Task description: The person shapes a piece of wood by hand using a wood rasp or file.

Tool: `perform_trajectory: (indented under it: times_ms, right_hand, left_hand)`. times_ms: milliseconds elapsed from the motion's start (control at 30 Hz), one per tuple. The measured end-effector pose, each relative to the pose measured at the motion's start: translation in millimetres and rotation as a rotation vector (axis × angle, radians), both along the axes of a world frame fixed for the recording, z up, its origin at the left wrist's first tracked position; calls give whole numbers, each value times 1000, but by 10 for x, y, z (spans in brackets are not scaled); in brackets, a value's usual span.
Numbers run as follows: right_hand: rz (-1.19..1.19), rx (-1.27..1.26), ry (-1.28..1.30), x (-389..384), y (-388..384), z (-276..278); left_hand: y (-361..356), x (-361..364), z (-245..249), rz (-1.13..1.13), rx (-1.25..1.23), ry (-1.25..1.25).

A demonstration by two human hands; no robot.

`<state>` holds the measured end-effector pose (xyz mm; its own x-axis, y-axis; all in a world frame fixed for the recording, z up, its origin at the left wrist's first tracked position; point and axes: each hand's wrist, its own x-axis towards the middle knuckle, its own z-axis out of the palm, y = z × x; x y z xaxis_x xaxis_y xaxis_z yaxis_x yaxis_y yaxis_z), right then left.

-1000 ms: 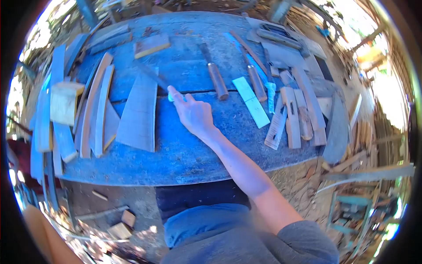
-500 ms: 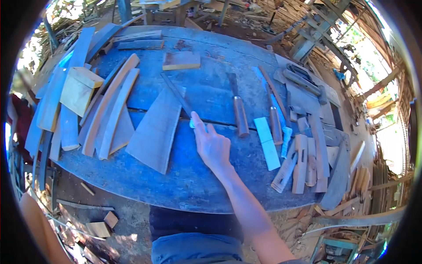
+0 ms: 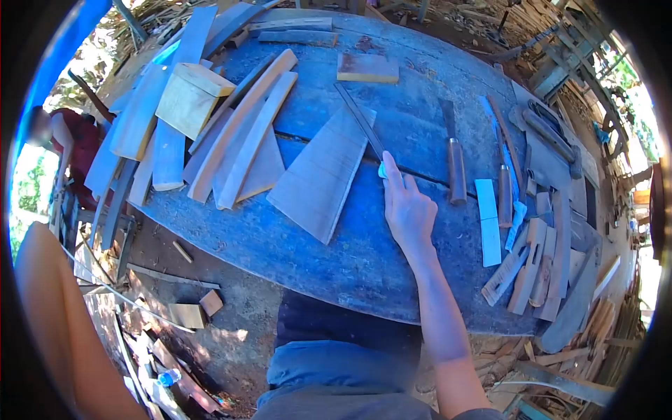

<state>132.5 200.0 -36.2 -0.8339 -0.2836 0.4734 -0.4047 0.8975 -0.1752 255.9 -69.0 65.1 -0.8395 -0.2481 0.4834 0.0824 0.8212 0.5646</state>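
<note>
My right hand is closed around the handle end of a long, narrow, dark file. The file lies slantwise over the right edge of a tapered wooden board, its tip pointing to the far left. A bit of pale green shows at the grip; the palm hides the rest. To the right of the hand lie a chisel with a wooden handle and a pale, light-blue flat block. My left arm is bent at the left edge, with its hand out of view.
Curved wooden strips and a squared wood block are piled on the table's left. A small flat block lies at the back. Shaped wooden pieces and a hand saw crowd the right. A person in red is at far left.
The view has swung left, so the table and its things appear shifted right. More of my left arm shows. My right hand keeps hold of the file, nearly unmoved against the board.
</note>
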Motion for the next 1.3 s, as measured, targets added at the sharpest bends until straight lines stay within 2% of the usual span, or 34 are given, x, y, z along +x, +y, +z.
perform_trajectory:
  times_ms: [167, 367, 500, 567, 1100, 1300]
  right_hand:
    - [-47, 53, 23, 11, 82, -10]
    - [-27, 2, -4, 19, 18, -13]
    - [-50, 22, 50, 19, 45, -89]
    - [-82, 36, -14, 61, 45, -40]
    - [-26, -17, -11, 31, 5, -14]
    - [-49, 18, -22, 46, 28, 17]
  left_hand:
    - [196, -254, -100, -87, 50, 24]
    - [45, -107, -68, -135, 15, -89]
    - [410, -264, -311, -354, 110, -193]
    - [526, -310, -357, -415, 139, -206]
    - [343, -556, -277, -482, 93, -183]
    - [537, -637, -203, -557, 116, -174]
